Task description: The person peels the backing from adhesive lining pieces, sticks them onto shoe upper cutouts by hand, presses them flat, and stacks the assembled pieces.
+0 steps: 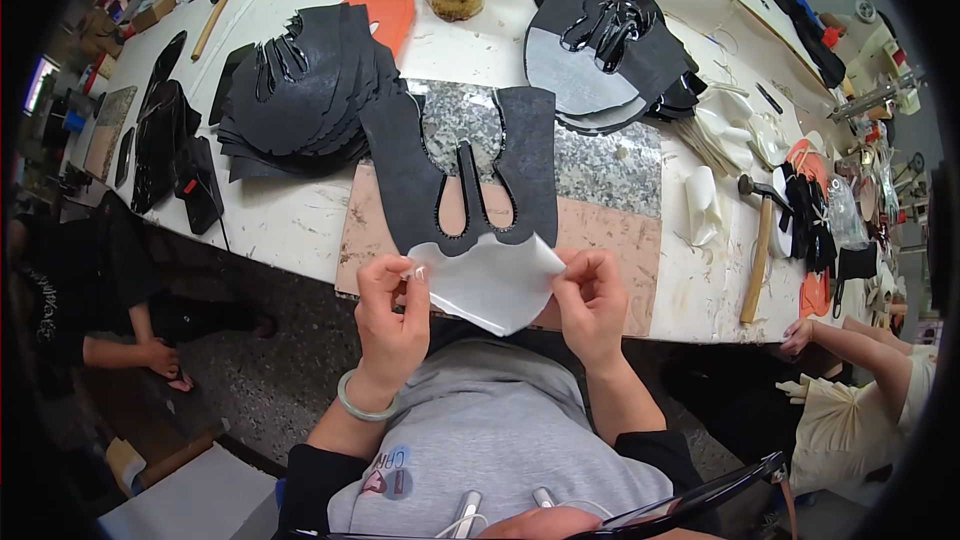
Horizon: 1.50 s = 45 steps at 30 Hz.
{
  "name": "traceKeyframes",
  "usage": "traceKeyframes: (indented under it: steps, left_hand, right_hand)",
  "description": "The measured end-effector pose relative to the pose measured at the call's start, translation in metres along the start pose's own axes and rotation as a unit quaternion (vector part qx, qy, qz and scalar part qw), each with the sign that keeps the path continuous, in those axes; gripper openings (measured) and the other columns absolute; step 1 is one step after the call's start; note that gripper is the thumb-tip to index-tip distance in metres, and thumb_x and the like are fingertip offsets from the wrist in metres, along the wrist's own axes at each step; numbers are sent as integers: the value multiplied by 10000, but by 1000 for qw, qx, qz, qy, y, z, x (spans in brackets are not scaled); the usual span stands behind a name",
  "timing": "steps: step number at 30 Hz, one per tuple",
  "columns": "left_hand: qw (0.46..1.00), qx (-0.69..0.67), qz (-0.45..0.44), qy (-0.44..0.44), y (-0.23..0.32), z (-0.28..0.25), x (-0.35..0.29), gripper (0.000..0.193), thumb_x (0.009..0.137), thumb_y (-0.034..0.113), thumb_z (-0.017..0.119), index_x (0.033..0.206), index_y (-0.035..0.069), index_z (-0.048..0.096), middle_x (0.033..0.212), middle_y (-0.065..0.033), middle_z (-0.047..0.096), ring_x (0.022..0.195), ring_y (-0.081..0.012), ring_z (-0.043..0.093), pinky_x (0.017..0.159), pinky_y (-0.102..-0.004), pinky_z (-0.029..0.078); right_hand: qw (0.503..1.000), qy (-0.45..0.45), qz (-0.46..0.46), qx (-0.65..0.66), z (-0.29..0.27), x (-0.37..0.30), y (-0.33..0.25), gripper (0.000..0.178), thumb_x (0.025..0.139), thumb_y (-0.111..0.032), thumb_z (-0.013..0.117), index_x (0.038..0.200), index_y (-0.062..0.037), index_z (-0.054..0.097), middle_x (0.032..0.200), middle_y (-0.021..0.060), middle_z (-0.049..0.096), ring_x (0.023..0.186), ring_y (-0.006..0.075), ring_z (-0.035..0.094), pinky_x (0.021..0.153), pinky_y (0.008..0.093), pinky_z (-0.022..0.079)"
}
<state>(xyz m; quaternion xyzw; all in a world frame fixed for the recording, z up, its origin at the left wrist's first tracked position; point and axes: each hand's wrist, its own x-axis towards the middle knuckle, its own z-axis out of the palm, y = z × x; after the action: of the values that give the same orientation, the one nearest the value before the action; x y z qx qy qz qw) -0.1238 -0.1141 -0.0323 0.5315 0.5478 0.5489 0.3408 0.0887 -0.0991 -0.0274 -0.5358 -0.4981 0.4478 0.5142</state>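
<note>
My left grip [392, 312] and right grip [592, 302], well apart, pinch the white sheet [488, 285] edges nearside of the black shoe upper [400, 180].

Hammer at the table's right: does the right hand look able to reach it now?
Probably yes, once free: the right hand is pinching the white sheet, but no object visibly blocks its way to the hammer.

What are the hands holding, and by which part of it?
A white sheet: the left hand pinches its left edge, the right hand its right edge.
</note>
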Motion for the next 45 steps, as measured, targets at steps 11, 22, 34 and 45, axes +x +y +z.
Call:
traceKeyframes:
  steps: [11, 22, 34, 45]
  left_hand:
    - [992, -114, 47, 19, 7, -1, 28, 106, 916, -84, 597, 953, 10, 566, 1147, -166, 634, 877, -85, 581, 794, -219, 486]
    - [993, 92, 72, -32, 24, 1, 27, 214, 922, -10, 602, 1122, -8, 677, 995, -100, 638, 796, -140, 609, 683, -235, 466]
    - [985, 71, -30, -155, 24, -3, 28, 516, 811, -80, 697, 1308, -43, 564, 1305, -123, 500, 1030, -152, 628, 732, -234, 569]
    - [972, 157, -6, -177, 20, -8, 23, 527, 753, -10, 768, 1254, -52, 611, 1268, -118, 550, 653, -53, 512, 583, -199, 463]
  right_hand:
    - [985, 14, -33, 171, 2, 10, -6, 123, 917, 112, 523, 908, -10, 517, 1117, 185, 665, 777, 100, 613, 695, 241, 541]
    - [988, -65, -131, -53, -6, 13, -11, 244, 859, 116, 573, 1040, 22, 707, 1092, 151, 650, 795, 144, 637, 679, 241, 517]
    - [987, -87, -74, -116, -5, 21, -12, 350, 802, -20, 764, 1142, -22, 683, 1073, 103, 625, 723, 107, 579, 609, 234, 476]
    - [970, -140, -90, -175, -3, 21, -9, 365, 783, -4, 759, 1136, -5, 667, 1149, 112, 584, 745, 151, 587, 605, 262, 484]
